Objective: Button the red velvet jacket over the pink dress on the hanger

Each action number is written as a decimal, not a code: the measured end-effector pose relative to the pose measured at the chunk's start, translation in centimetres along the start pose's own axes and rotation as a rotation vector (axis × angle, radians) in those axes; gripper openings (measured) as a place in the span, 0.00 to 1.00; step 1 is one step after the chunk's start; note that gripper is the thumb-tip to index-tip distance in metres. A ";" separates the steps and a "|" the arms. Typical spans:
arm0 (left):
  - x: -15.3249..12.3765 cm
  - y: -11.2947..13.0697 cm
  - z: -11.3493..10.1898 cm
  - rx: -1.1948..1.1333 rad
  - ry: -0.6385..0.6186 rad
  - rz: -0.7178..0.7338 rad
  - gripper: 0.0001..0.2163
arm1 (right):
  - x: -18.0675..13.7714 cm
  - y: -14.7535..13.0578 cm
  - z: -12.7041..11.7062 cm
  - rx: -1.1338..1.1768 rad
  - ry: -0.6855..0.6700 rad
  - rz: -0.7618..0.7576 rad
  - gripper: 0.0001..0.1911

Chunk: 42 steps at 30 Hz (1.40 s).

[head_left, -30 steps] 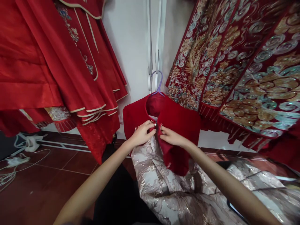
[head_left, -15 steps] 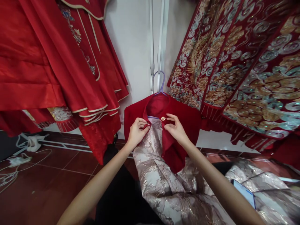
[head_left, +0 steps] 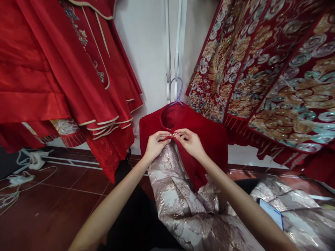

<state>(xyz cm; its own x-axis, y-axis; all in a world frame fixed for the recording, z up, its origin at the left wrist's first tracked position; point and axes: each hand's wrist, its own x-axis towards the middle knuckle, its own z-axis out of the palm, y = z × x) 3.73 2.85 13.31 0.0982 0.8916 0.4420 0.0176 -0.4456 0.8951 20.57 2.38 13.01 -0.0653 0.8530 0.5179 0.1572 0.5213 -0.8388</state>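
Observation:
A short red velvet cape (head_left: 206, 136) hangs on a purple hanger (head_left: 177, 91) over a silvery pink brocade dress (head_left: 180, 195). My left hand (head_left: 155, 145) pinches the cape's left front edge at the neck. My right hand (head_left: 190, 142) pinches the right front edge beside it. Between the fingertips of both hands sits a small gold clasp (head_left: 173, 134). The two edges meet there.
Red satin robes (head_left: 65, 76) hang at the left. Heavily embroidered red and gold garments (head_left: 272, 76) hang at the right. White straps (head_left: 172, 45) run down the white wall. Cables (head_left: 18, 177) lie on the dark red tile floor. A phone (head_left: 270, 212) lies on the dress at lower right.
Half a second ago my hands were apart with the clasp showing on the right edge. Now they have come together and the cape's two front edges meet at the clasp.

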 end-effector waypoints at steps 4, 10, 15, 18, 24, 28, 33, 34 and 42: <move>0.0 0.4 -0.3 0.001 -0.030 -0.024 0.14 | -0.1 0.1 0.6 -0.081 0.080 -0.038 0.14; 0.4 0.8 0.1 0.025 -0.018 -0.005 0.12 | -0.3 -0.9 0.7 -0.120 0.093 -0.048 0.12; 0.8 0.2 0.7 0.119 0.064 0.047 0.09 | -0.1 -1.0 0.6 -0.094 0.103 -0.037 0.11; 0.8 0.0 0.7 0.154 0.057 0.063 0.08 | 0.1 -0.8 0.6 -0.084 0.105 -0.032 0.12; 0.7 0.2 0.5 0.191 0.038 0.110 0.07 | 0.3 -0.4 0.4 -0.018 0.105 -0.045 0.15; 0.7 0.5 0.4 0.266 0.023 0.140 0.07 | 0.5 -0.4 0.2 -0.018 0.087 -0.042 0.16; 0.6 1.2 0.3 0.389 0.001 0.172 0.06 | 0.8 -0.3 0.2 -0.054 0.096 -0.042 0.19; 0.6 1.3 0.3 0.391 -0.008 0.176 0.06 | 0.8 -0.2 0.2 -0.051 0.097 -0.041 0.19; 0.5 1.4 0.6 0.386 -0.070 0.195 0.06 | 0.8 -0.1 0.9 -0.050 0.086 -0.036 0.16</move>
<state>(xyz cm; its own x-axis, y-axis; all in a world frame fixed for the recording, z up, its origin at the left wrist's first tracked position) 4.45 2.57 14.74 0.2038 0.7861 0.5836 0.3610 -0.6144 0.7015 19.67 3.01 13.32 0.0129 0.8273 0.5617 0.2058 0.5475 -0.8111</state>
